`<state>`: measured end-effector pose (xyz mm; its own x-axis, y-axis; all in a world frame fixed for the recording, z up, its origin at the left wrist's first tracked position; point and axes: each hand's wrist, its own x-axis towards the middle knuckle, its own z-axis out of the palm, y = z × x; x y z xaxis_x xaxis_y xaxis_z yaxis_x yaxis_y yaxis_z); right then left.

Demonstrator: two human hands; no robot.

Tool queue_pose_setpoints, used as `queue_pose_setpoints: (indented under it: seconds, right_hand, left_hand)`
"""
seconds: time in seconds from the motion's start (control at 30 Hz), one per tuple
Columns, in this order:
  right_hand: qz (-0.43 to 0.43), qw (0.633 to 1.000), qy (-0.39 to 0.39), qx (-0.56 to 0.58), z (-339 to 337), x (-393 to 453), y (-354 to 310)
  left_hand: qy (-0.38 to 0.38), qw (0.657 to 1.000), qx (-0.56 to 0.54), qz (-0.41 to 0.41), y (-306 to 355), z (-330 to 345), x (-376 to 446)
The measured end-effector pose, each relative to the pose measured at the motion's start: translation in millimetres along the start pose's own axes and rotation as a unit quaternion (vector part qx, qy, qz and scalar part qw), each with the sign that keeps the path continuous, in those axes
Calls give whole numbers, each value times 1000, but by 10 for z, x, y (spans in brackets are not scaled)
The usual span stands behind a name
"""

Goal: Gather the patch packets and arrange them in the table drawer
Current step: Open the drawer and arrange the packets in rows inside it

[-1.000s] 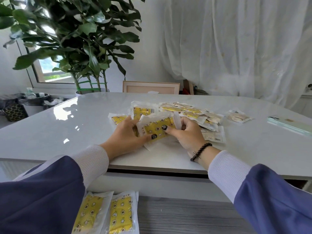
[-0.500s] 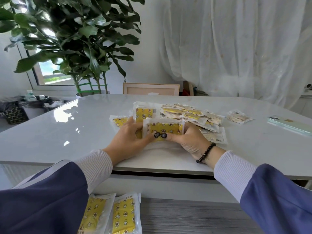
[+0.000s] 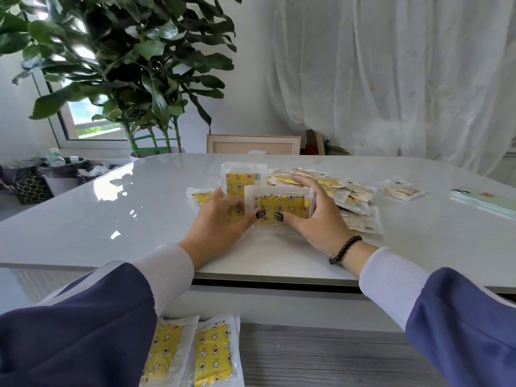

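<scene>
Both hands hold one stack of yellow patch packets (image 3: 282, 205) upright on its long edge on the white table (image 3: 111, 219). My left hand (image 3: 220, 224) grips its left end and my right hand (image 3: 315, 219) wraps its right end and top. Behind it stands a second stack of packets (image 3: 241, 177), and one packet (image 3: 199, 195) lies flat to its left. A loose heap of packets (image 3: 349, 191) spreads to the right, with one apart (image 3: 402, 189). Below the table edge the open drawer (image 3: 321, 356) holds two packets (image 3: 195, 353) side by side at its left.
A pale green phone (image 3: 483, 199) lies at the table's right edge. A large potted plant (image 3: 134, 65) stands behind the far left corner, beside a chair back (image 3: 252, 143). Bins and clutter (image 3: 42, 174) sit on the floor at the left. A white curtain hangs at the right.
The stack in my hands went from tilted to level and upright on its edge, squared between both hands. My right hand has moved up over its right end.
</scene>
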<state>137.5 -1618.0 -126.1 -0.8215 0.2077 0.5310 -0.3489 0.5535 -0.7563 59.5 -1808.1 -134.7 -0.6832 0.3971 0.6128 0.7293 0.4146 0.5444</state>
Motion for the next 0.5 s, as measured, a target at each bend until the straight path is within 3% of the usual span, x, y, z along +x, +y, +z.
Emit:
queue_pose_setpoints:
  seconds: [0.23, 0.33, 0.5]
  right_hand:
    - [44, 997, -47, -49, 37, 40, -11]
    - [49, 998, -38, -27, 11, 38, -46]
    - [40, 995, -37, -84, -32, 81, -136]
  left_hand:
    - [-61, 998, 5, 8, 1, -10, 16]
    - [-49, 999, 2, -4, 10, -19, 16]
    - [1, 1000, -2, 6, -32, -28, 4]
